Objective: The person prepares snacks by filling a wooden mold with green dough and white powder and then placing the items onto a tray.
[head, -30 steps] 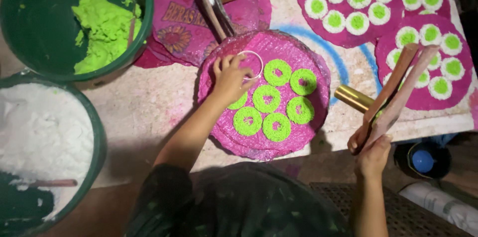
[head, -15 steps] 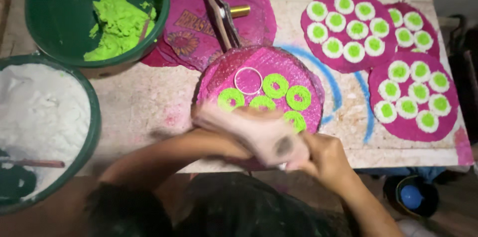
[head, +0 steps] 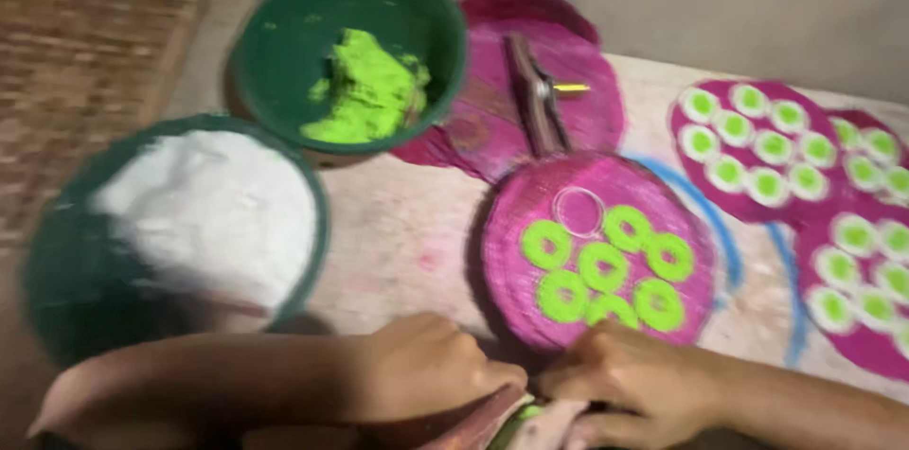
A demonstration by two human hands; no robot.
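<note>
My left hand [head: 426, 372] and my right hand [head: 636, 382] meet at the near edge of the table. Both are closed on a pink-stained wooden press [head: 511, 420] with bright green paste between its two arms. Just beyond them lies a round pink mat [head: 516, 294] carrying several green rings [head: 602, 266] and one thin bare ring [head: 578, 211]. The lower part of the press is cut off by the frame.
A green bowl of green powder [head: 365, 95] stands at the back left. A bowl of white powder [head: 204, 213] is at the near left. A second press [head: 533, 102] lies on another pink mat. Mats with white-and-green discs [head: 748, 149] fill the right.
My left hand left the ring mat and my right hand brought the press in from the right; both now grip it at the near edge. The view has shifted left.
</note>
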